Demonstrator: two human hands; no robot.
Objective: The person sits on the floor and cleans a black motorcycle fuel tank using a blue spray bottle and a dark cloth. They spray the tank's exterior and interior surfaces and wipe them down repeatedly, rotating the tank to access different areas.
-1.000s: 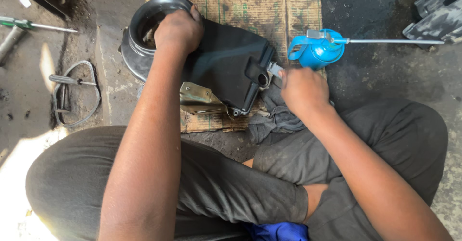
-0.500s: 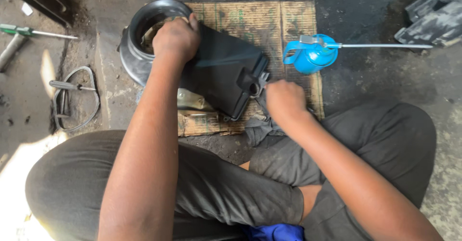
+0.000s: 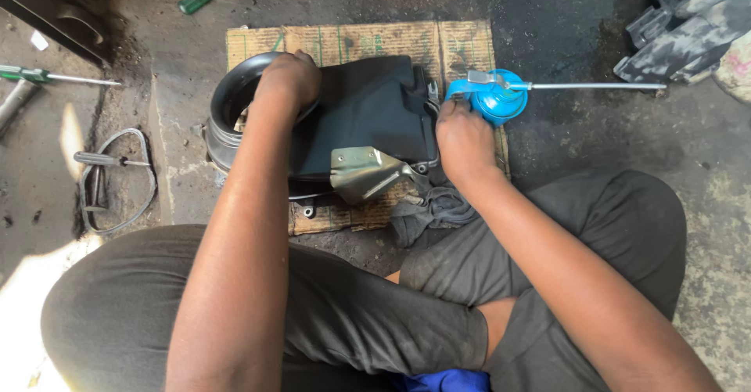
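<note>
Under both hands, a big black plastic housing with a round ribbed duct opening (image 3: 368, 118), lying on a worn sheet of brown cardboard (image 3: 360, 44) on the floor. Left hand (image 3: 288, 79) curled closed over the duct's rim; right hand (image 3: 463, 138) closed at the housing's right edge. Just beyond the right hand, a blue metal oil can with a long thin spout (image 3: 501, 98); nearer, touching the housing, a bent grey metal bracket (image 3: 364, 173).
</note>
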